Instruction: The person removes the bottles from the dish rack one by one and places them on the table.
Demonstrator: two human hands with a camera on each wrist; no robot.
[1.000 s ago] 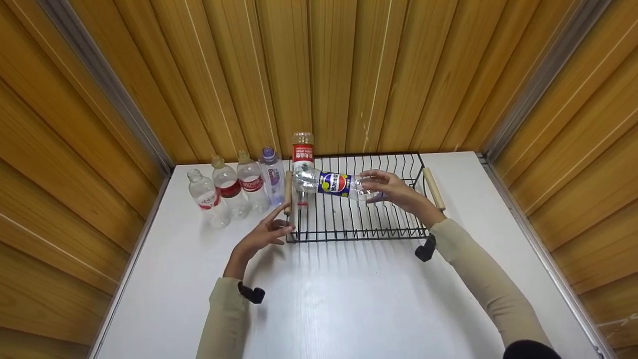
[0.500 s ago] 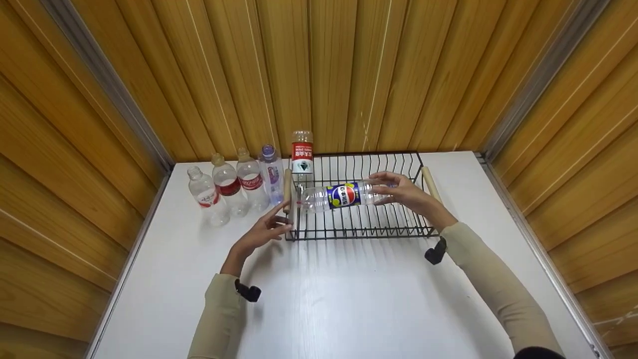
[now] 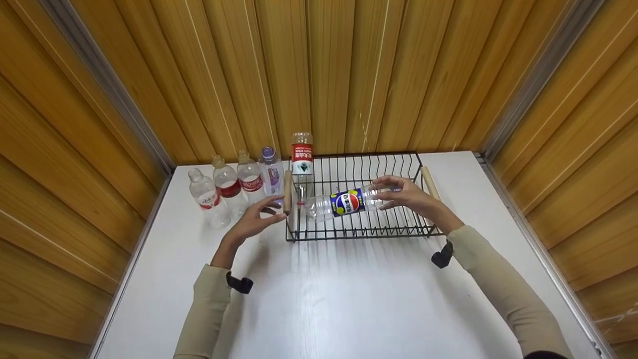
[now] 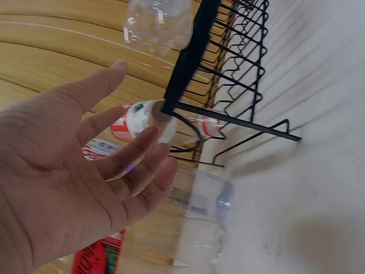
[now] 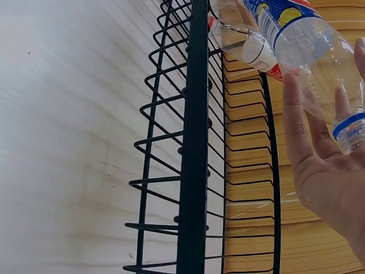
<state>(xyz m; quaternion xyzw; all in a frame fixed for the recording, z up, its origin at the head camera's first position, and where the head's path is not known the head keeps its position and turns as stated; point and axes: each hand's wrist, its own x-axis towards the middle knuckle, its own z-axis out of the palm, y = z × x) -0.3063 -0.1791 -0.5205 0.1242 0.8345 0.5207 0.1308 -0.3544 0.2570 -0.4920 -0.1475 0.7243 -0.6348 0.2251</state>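
Note:
My right hand (image 3: 402, 193) holds a clear plastic bottle (image 3: 347, 202) with a blue Pepsi label by its neck end. It lies on its side over a black wire rack (image 3: 359, 234), its base toward the left. In the right wrist view the blue ring on the bottle's neck (image 5: 349, 123) sits between fingers and palm. My left hand (image 3: 253, 218), fingers spread and loosely bent, is beside the rack's left wooden handle (image 3: 287, 192); whether it touches the handle I cannot tell. Upside down in the rack's left end leans a red-and-white-labelled bottle (image 3: 302, 152).
Several uncapped plastic bottles stand left of the rack, among them a red-labelled one (image 3: 229, 187) and a purplish one (image 3: 271, 172). At the rack's right end is another wooden handle (image 3: 429, 184). Wood-look panels (image 3: 329, 75) rise behind the white table (image 3: 339, 299).
The right hand has brought the Pepsi bottle down and toward me, a little to the right. My left hand has shifted slightly left and up from the rack's front corner.

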